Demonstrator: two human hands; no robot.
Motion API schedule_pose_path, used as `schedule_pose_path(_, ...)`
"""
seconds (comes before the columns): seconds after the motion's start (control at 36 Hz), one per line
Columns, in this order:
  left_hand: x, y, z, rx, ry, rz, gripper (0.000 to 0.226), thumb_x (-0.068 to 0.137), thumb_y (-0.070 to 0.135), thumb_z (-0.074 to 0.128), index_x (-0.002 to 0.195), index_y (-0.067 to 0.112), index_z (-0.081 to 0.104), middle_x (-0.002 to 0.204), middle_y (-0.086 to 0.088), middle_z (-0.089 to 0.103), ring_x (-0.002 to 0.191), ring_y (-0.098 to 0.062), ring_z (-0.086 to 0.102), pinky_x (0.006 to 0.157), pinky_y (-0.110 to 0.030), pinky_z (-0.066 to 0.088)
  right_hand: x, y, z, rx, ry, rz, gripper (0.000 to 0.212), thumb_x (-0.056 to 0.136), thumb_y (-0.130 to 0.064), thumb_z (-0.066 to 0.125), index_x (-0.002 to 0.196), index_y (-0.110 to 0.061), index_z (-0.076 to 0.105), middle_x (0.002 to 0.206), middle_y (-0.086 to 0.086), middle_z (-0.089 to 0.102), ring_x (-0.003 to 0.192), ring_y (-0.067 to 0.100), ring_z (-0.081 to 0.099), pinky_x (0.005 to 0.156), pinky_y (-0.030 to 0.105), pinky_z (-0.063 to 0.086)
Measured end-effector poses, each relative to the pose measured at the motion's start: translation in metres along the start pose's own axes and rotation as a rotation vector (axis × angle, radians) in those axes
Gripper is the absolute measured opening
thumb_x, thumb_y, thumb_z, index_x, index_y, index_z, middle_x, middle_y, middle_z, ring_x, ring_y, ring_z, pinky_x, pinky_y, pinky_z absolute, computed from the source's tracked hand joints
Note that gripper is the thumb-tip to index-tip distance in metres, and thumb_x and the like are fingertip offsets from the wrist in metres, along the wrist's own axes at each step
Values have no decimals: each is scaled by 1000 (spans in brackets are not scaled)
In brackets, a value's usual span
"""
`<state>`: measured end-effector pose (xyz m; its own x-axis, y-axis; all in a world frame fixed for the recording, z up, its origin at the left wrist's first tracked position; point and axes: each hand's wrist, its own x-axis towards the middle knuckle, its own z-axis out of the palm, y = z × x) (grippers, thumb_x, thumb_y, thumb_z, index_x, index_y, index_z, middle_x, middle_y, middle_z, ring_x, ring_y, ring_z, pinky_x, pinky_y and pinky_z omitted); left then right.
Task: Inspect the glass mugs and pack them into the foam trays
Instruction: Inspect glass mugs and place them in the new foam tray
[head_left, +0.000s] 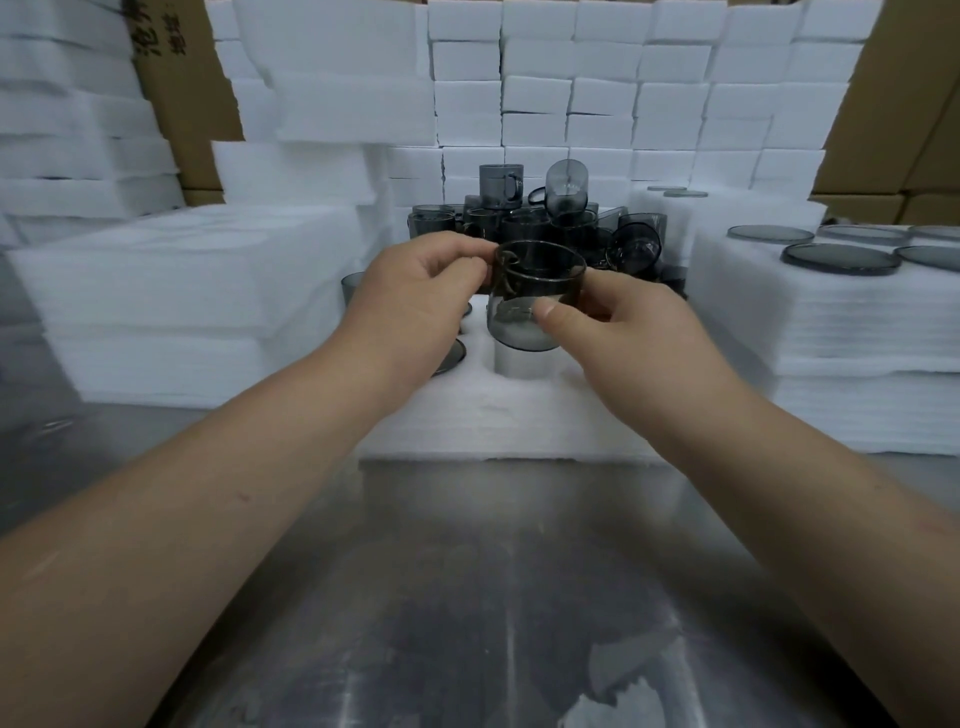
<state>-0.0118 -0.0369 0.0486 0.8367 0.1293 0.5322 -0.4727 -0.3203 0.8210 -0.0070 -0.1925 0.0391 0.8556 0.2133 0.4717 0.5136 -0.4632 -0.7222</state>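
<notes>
1. Counter (467, 571): steel, carrying the foam tray (493, 421).
2. Left hand (415, 301) and right hand (623, 322): both pinch one glass mug (524, 306), the left at its handle side, the right with its thumb on the lower wall.
3. Glass mug: held just above a tray pocket. We judge it light, rigid, slippery and breakable, best gripped by wall and handle.

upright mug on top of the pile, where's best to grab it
Probably its body, from the left front: the upright mug stands clear there atop the pile, while its handle and a tilted mug crowd its right. The left hand and right hand are busy with the held mug.
</notes>
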Motion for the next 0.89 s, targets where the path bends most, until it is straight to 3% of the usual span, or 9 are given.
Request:
schedule_pose_path(0.06, 0, 0, 0, 34, -7, -2, 31, 90, 19, 51, 70, 37, 66, 64, 23, 64, 62, 2, 51, 50, -6, 41, 0, -1, 0, -6, -20, -10, 7, 87, -37, 57, 83, -43, 57, 77, -20, 61, 73, -4, 54, 61, 20, 39)
schedule_pose_path(0.19, 2, -4, -2, 144, -19, -22, 22, 91, 33, 53, 72, 31, 64, 77, 11, 65, 72, -2, 56, 68, -17, 47, 0, 0, 0, -9, -36, -14, 26, 84, -38, 60, 67, -49, 45, 67, -32, 57, 79, -17, 50, 60, 16, 39)
schedule_pose_path(0.31, 2, -4, 1, 165, -8, -35, 18, 89, 32, 57, 72, 29, 64, 87, -2, 69, 85, -20, 63, 76, -31, 50, 1, 2, 0, -45, -45, -2, 9, 84, -39, 60, 87, -44, 54, 80, -19, 61, 80, -1, 57, 65, 22, 44)
schedule_pose_path(0.36, 3, -3, 1, 175, -2, -36, 18, 88, 32, 58, 72, 28, 64, 90, -7, 69, 87, -26, 63, 79, -35, 50, 1, 2, 0, -61, -42, -4, 16, 84, -38, 59, 100, -38, 59, 82, -16, 62, 79, 1, 57, 63, 23, 43)
schedule_pose_path(0.42, 3, -4, 1, 182, -3, -36, 18, 88, 33, 58, 71, 28, 64, 87, -6, 69, 84, -23, 63, 81, -38, 50, 2, 2, 0, -70, -33, 2, 17, 84, -39, 59, 101, -39, 59, 81, -17, 62, 79, 0, 56, 63, 23, 42)
schedule_pose_path(0.5, 3, -4, 0, 189, -4, -31, 18, 87, 33, 59, 71, 29, 64, 84, -1, 69, 80, -17, 62, 81, -37, 50, 3, 3, 0, -65, -20, 19, 18, 82, -40, 60, 100, -40, 57, 79, -18, 60, 78, 0, 56, 61, 23, 41)
schedule_pose_path(0.64, 4, -3, 0, 175, 4, -33, 16, 87, 31, 58, 74, 26, 65, 89, -6, 69, 88, -27, 63, 84, -43, 51, 3, 5, 3, -66, 13, 38, 32, 78, -45, 63, 107, -35, 56, 77, -17, 61, 78, 1, 57, 62, 25, 41)
schedule_pose_path(0.81, 3, -3, 1, 150, -12, -49, 14, 82, 27, 55, 69, 26, 62, 90, -14, 66, 68, -20, 53, 66, -40, 48, 2, 4, 3, -83, 28, 67, 41, 68, -53, 65, 101, -40, 44, 70, -20, 58, 76, 0, 56, 65, 29, 44)
schedule_pose_path(0.89, 3, -3, 0, 145, -24, -54, 13, 77, 31, 52, 69, 27, 62, 88, -10, 68, 70, -18, 54, 68, -37, 47, 1, 3, 4, -86, 32, 71, 43, 65, -54, 65, 99, -40, 44, 63, -23, 57, 71, 0, 55, 61, 28, 41)
